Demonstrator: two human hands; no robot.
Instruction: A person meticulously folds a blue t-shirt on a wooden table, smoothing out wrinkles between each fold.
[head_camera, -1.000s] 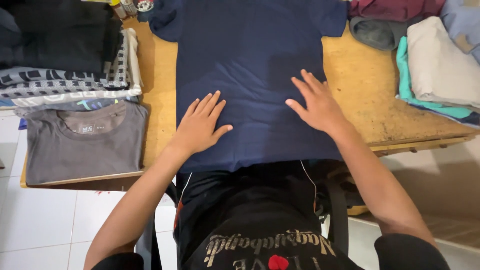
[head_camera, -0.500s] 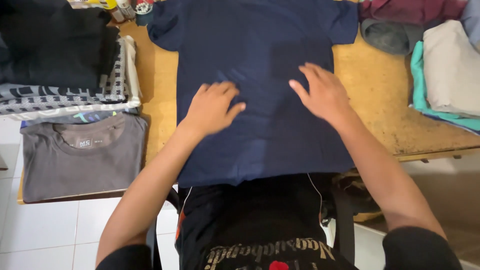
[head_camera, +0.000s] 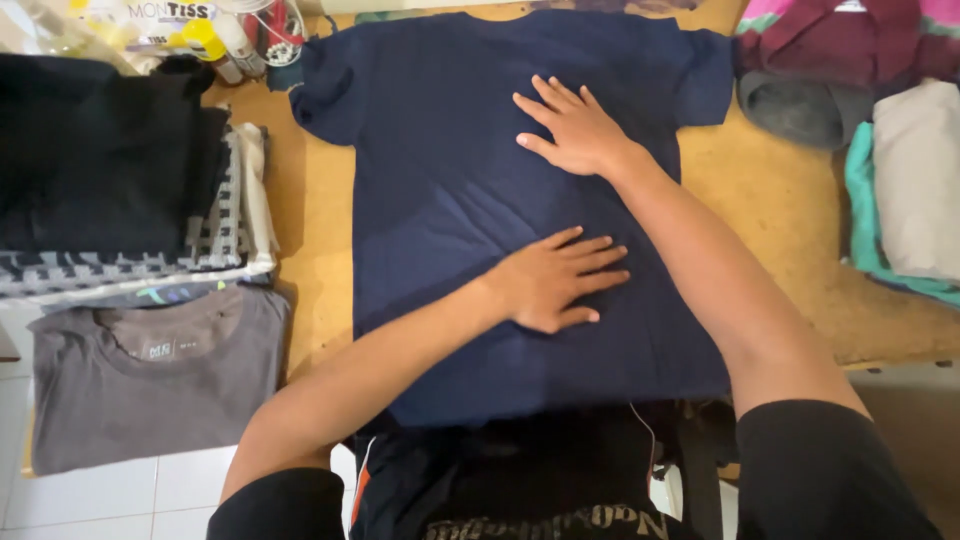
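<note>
A navy blue T-shirt (head_camera: 450, 190) lies spread flat on a wooden table (head_camera: 310, 210), sleeves out to both sides. My left hand (head_camera: 555, 280) rests flat on the shirt's middle, fingers apart and pointing right. My right hand (head_camera: 570, 128) lies flat on the upper chest of the shirt, fingers spread toward the upper left. Neither hand grips the cloth.
A folded grey T-shirt (head_camera: 150, 370) lies at the table's left front corner, behind it a stack of folded dark and patterned clothes (head_camera: 110, 190). Bottles and small containers (head_camera: 215, 35) stand at the back left. Loose clothes (head_camera: 880, 130) pile up on the right.
My right hand slid up the shirt toward the collar. My left hand moved right to the shirt's middle and turned sideways. The view shifted so more of the shirt's top shows.
</note>
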